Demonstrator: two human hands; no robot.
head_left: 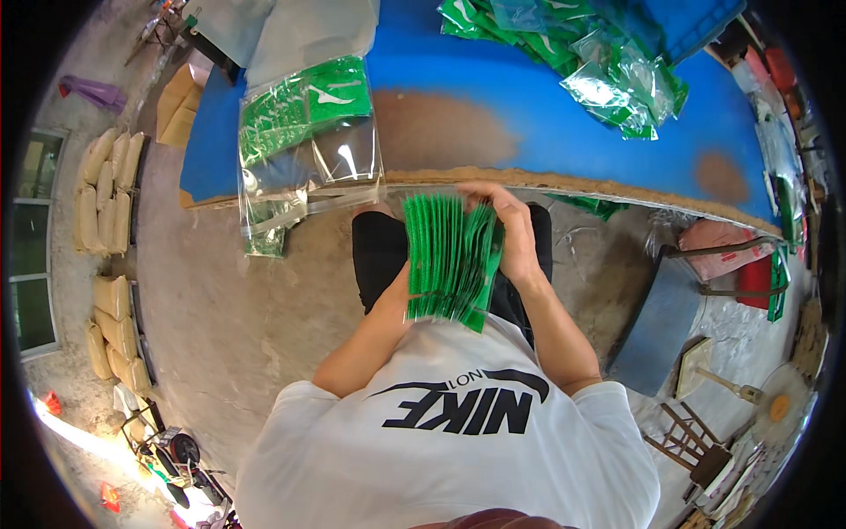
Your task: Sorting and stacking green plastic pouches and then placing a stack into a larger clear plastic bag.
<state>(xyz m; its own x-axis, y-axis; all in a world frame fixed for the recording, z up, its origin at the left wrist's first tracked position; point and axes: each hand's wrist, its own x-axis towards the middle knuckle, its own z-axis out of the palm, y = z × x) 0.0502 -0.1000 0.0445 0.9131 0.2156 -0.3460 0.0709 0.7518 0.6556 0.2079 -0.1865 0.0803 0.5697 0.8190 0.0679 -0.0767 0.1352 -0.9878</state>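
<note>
A fanned stack of green plastic packets (448,256) is held up in front of my shirt, just off the table's near edge. My left forearm (366,348) runs up behind the stack; the left hand supports it from beneath, with its fingers hidden by the packets. My right hand (513,227) is closed around the right side of the stack, fingers bent over its upper edge. On the table to the left lies a large clear plastic bag (308,176), partly filled with green packets, its near end hanging over the edge.
The blue table (423,53) has worn brown patches and a rough edge. A heap of loose green packets (608,75) lies at its far right, beside a blue tray (701,26). A bench (656,326), a fan (775,406) and a wooden stool (705,454) stand to the right.
</note>
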